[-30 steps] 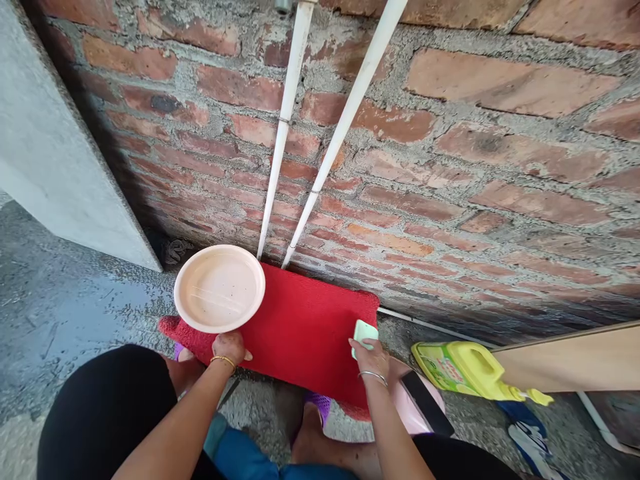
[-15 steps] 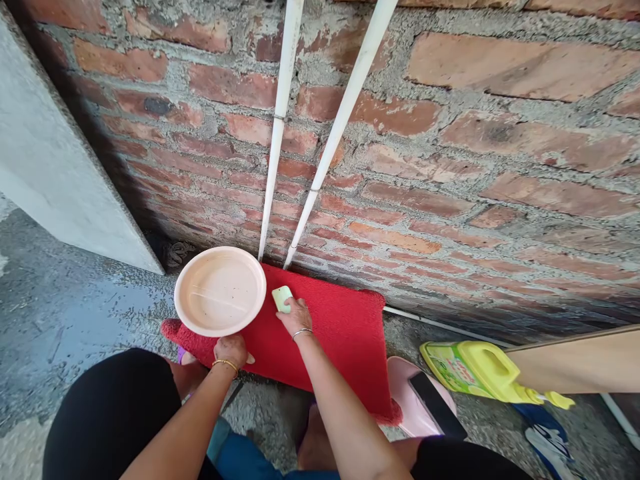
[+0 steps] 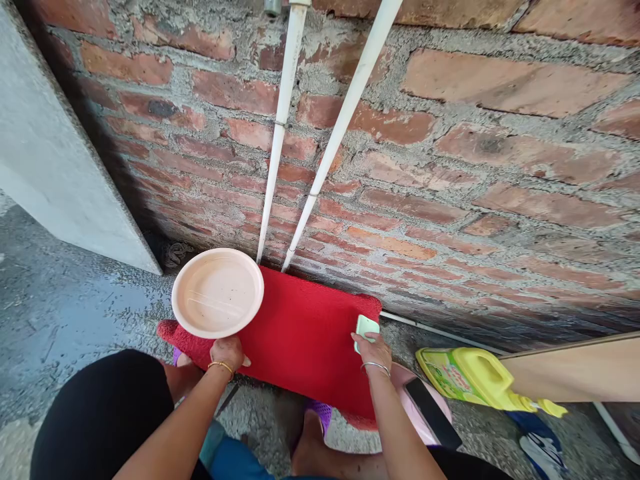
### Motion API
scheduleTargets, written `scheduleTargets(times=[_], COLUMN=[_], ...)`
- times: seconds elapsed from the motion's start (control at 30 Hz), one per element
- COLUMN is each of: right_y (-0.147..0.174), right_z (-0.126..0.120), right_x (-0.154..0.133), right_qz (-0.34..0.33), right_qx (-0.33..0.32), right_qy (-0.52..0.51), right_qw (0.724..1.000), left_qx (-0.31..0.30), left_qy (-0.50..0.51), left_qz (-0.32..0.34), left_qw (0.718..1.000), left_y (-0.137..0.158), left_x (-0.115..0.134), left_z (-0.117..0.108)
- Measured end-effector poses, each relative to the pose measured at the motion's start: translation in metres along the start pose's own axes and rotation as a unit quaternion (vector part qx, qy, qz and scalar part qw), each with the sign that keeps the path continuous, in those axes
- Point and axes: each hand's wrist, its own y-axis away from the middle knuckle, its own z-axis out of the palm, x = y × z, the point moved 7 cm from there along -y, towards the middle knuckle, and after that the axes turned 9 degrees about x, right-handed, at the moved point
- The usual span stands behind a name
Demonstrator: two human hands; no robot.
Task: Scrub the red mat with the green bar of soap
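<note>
A red mat with a fuzzy pile lies spread out below the brick wall. My right hand is closed around a pale green, rounded block that looks like a scrubbing brush, held against the mat's right end. At the front edge, my left hand is closed on the mat, thumb pointing right, just below a cream plastic basin. The basin is on the mat's left part with a little clear liquid and small dark specks in it. The underside of the green block is hidden.
Two white pipes run down the brick wall. To the right are a pink stool bearing a black phone, a yellow detergent jug and a blue slipper. A grey slab leans at left over wet concrete.
My right hand has slid the pale green brush rightward across the mat, from beside the basin to the right end. My left hand has stayed at the front edge.
</note>
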Motion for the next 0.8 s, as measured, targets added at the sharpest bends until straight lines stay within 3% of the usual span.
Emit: scheduleTargets(times=[0.07,0.3,0.43,0.53,0.6,0.8], right_y=[0.015,0.102,0.135,0.128,0.106,0.019], right_z=[0.012,0.073,0.093,0.092,0.083,0.042], right_x=[-0.031,-0.194,-0.239,-0.237,-0.218,-0.106], right_qz=[-0.008,-0.220,-0.285,-0.298,-0.272,-0.117], right_qx=[-0.011,-0.109,-0.174,-0.183,-0.166,-0.101], right_qy=[-0.007,-0.049,-0.035,-0.020,-0.011,0.014], right_qw=[1.000,0.968,0.942,0.937,0.948,0.988], left_qx=[-0.001,-0.018,-0.023,-0.015,-0.011,-0.020], left_qy=[-0.003,-0.009,-0.012,-0.014,-0.014,-0.012], left_qz=[-0.003,-0.019,-0.018,-0.019,-0.016,-0.017], left_qw=[1.000,1.000,1.000,1.000,1.000,1.000], left_y=[0.001,-0.001,-0.001,-0.001,-0.001,-0.001], left_x=[0.001,0.003,0.003,0.003,0.003,0.002], left_z=[-0.001,-0.002,-0.002,-0.002,-0.003,-0.001])
